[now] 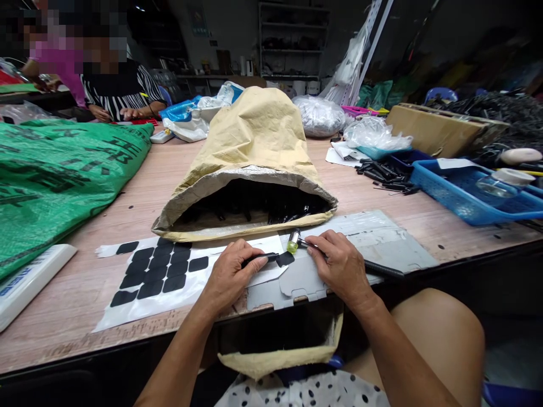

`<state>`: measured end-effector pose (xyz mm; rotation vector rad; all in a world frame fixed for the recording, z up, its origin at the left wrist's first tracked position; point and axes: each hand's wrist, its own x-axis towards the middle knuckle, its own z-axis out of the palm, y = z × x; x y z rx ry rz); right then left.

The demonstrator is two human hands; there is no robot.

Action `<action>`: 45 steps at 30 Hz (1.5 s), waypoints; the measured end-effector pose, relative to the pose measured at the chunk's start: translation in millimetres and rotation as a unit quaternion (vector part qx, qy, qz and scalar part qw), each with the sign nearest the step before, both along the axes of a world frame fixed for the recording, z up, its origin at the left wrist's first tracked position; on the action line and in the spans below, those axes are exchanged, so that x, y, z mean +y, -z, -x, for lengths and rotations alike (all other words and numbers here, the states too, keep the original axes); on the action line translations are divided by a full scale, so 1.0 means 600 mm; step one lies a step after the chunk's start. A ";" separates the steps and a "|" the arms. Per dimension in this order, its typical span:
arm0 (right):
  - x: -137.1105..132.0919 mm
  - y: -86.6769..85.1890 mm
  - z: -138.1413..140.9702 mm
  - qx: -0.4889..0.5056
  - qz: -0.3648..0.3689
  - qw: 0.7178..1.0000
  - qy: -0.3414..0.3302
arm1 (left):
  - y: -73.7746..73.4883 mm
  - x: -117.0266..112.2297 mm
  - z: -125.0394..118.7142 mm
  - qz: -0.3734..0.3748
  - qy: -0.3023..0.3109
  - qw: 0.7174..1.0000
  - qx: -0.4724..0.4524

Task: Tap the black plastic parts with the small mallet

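Note:
My right hand (339, 263) is closed round the black handle of a small mallet (293, 241), which has a silver head with a yellow-green face. The handle sticks out beyond my hand to the right. In my left hand (231, 274) is a slim black rod-like piece (265, 257), pinched between thumb and fingers. Its tip meets a black rounded patch (285, 259) right beside the mallet head. Both hands are over a grey cardboard sheet (386, 240). Left of them lies a white backing sheet (199, 285) bearing several black rounded-square stickers (155, 268).
Ahead, a tan sack (258, 130) gapes toward me with black pieces inside. A green sack (63, 175) lies left, a blue basket (462, 192) right, near loose black pieces (386, 172). Another open sack (280, 359) hangs below the table edge. People sit at the far left.

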<state>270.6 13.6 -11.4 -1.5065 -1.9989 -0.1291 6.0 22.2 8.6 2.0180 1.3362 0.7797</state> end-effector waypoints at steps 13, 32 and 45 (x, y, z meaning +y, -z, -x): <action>0.000 -0.004 0.003 0.000 -0.001 1.000 0.005 | -0.005 0.000 -0.006 -0.025 -0.009 0.999 0.046; 0.002 0.000 0.001 -0.004 -0.013 1.000 0.000 | 0.111 -0.177 -0.062 0.254 0.045 0.934 0.248; 0.001 -0.001 0.001 -0.006 -0.016 1.000 0.001 | -0.095 -0.009 -0.017 0.082 -0.036 0.994 0.060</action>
